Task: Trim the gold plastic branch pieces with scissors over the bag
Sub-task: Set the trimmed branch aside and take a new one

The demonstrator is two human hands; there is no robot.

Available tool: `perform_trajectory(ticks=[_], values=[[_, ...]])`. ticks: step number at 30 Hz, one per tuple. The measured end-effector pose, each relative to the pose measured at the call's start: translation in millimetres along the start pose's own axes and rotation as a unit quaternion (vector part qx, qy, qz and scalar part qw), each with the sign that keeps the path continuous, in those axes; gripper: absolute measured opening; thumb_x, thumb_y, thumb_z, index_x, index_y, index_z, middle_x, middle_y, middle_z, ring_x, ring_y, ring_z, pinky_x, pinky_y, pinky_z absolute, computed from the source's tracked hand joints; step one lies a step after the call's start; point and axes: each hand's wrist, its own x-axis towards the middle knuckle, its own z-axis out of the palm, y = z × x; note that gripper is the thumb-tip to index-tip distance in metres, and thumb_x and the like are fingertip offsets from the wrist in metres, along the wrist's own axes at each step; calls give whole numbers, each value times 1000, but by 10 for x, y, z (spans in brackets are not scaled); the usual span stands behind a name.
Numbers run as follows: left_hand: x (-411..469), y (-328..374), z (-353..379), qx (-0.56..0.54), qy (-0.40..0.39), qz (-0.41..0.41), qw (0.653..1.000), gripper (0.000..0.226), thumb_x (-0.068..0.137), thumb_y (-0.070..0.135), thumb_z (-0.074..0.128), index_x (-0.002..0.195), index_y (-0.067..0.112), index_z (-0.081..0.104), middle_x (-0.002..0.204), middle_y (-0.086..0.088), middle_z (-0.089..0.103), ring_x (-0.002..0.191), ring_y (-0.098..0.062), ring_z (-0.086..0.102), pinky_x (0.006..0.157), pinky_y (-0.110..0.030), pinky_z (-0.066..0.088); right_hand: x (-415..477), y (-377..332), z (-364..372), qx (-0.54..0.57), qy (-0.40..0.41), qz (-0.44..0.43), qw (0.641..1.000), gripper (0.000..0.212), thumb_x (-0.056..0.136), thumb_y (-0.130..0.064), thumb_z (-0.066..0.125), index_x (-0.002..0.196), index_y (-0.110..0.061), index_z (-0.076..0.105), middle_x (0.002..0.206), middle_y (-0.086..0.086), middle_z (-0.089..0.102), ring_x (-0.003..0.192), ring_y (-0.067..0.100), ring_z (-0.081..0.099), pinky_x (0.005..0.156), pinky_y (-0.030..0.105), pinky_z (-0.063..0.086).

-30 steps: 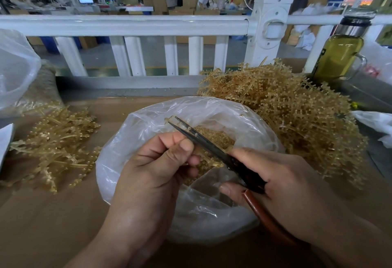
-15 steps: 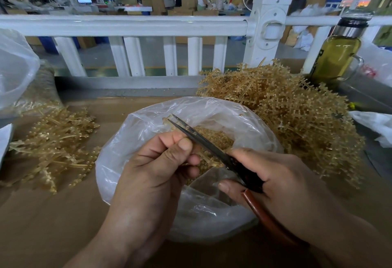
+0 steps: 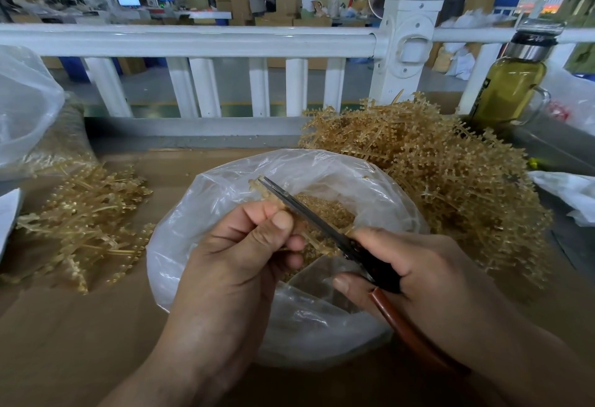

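Observation:
My left hand point(image 3: 235, 258) pinches a small gold branch piece point(image 3: 257, 186) between thumb and fingers above the open clear plastic bag point(image 3: 225, 278). My right hand point(image 3: 418, 271) grips the scissors point(image 3: 309, 213), which have dark blades and a red-brown handle. The blades lie closed along the branch piece, tips pointing up-left. Gold trimmings point(image 3: 322, 210) lie inside the bag. A big heap of gold branches point(image 3: 450, 181) sits right of the bag, a smaller heap point(image 3: 80, 223) to its left.
A brown cardboard surface point(image 3: 64, 342) carries everything. A white railing point(image 3: 199, 43) runs across the back. A glass bottle of yellow liquid point(image 3: 505, 84) stands at the far right. More plastic bags point(image 3: 22, 107) lie at the left edge and a white one point(image 3: 570, 191) at the right.
The scissor blades, slightly apart a second ago, have closed along the branch piece. Both hands stay over the bag in nearly the same place.

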Motion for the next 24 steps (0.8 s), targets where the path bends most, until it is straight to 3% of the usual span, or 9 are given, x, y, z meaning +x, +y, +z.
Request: perform_trajectory(ticks=[17,24], values=[[12,-22,-12,11,-4,9,1000,4,72,27,73,72,23,73,72,-2,64,66,-9,61,59,-21,52,-8,-6,-31,-8,4,-8,1000,36,88,-57,55,92,-23,66,66,-12,58,59,7,58,50,29,46],[29,-23,-56,98,40,54,993,11,79,19,73,75,29,70,74,-5,69,70,-16,67,61,-25,54,-5,12,-22,-32,10,-5,999,32,87,-57,56,94,-28,66,66,-16,56,59,2,55,49,20,41]])
